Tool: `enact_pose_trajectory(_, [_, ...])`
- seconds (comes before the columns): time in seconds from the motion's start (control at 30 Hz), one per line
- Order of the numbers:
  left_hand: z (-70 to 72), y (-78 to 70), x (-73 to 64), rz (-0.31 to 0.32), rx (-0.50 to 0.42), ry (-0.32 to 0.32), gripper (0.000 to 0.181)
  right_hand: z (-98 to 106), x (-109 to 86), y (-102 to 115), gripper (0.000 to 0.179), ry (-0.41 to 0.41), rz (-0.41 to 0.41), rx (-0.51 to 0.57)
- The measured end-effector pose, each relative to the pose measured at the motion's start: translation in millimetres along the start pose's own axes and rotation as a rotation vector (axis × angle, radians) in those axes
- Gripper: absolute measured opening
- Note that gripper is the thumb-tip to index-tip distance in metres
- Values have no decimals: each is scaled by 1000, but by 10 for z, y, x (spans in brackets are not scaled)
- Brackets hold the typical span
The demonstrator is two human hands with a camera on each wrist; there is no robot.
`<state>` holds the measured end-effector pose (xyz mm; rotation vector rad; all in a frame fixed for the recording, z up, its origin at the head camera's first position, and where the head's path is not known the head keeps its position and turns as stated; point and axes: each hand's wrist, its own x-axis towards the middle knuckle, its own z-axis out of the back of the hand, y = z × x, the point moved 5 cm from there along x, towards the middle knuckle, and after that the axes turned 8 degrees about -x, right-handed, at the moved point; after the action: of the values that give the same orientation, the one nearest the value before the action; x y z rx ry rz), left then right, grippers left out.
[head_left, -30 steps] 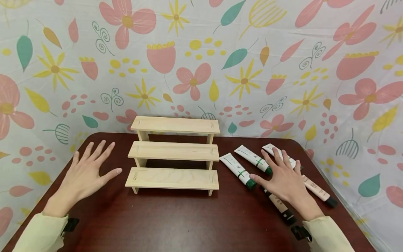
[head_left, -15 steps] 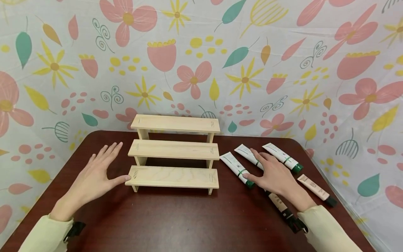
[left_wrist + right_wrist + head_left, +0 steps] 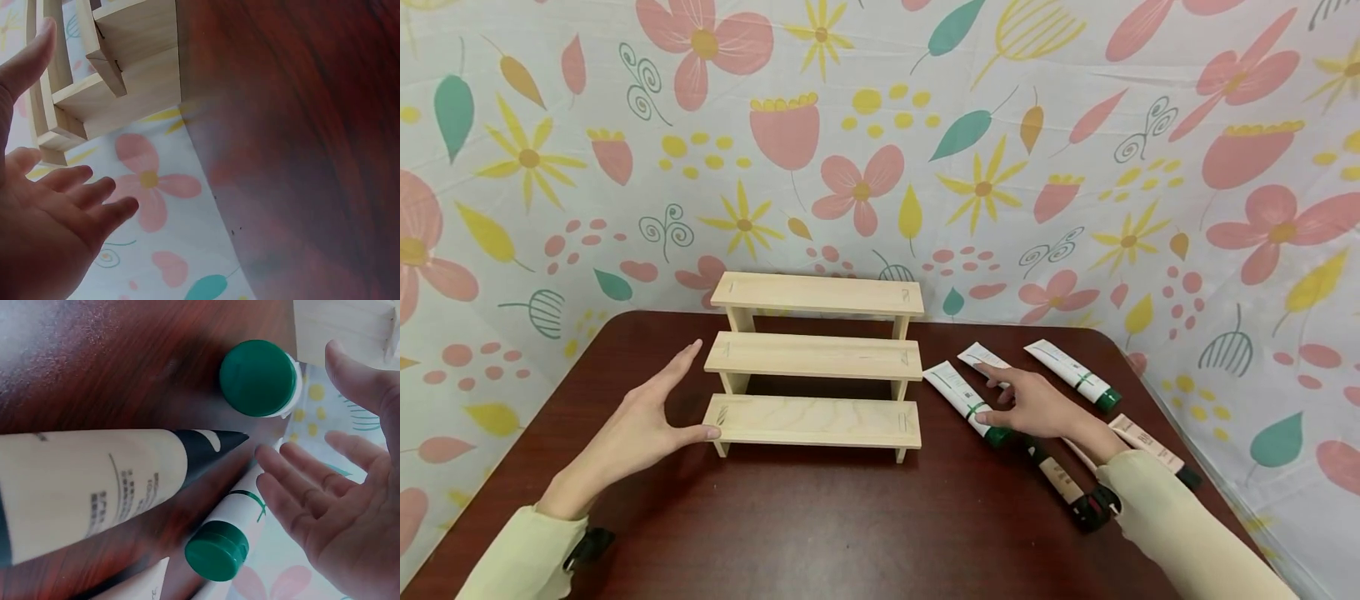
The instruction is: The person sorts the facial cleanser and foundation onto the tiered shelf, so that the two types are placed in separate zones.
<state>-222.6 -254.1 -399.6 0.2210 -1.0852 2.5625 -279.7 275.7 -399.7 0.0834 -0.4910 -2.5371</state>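
My left hand (image 3: 632, 433) is beside the left end of a three-step wooden display rack (image 3: 820, 421), its thumb overlapping the corner of the lowest step. Its fingers are extended, with nothing in them. My right hand (image 3: 1037, 404) hovers over the tubes, fingers loosely bent and thumb apart. Under it lie a white tube with a green cap (image 3: 953, 392) and a second white tube (image 3: 976, 357), partly hidden by the fingers. In the right wrist view, a beige-and-black tube (image 3: 94, 494) lies close to the camera, and the palm holds nothing.
A third white tube (image 3: 1071, 371) lies farther back on the right. A beige tube with a black cap (image 3: 1150, 442) is near the right edge of the dark red table (image 3: 850, 533). Behind stands a flower-patterned cloth (image 3: 970, 108).
My left hand has moved right to the rack's lowest step, turning onto its side. The right hand has shifted left over the white tubes, its fingers bending more, uncovering the third white tube.
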Motion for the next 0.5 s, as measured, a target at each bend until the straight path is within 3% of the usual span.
enact_pose_trajectory(0.3, [-53, 71, 23, 27, -81, 25, 123, -31, 64, -97, 73, 105, -5, 159])
enact_pose_trajectory(0.5, [-79, 78, 37, -1, -114, 33, 120, -58, 72, -163, 71, 156, -36, 254])
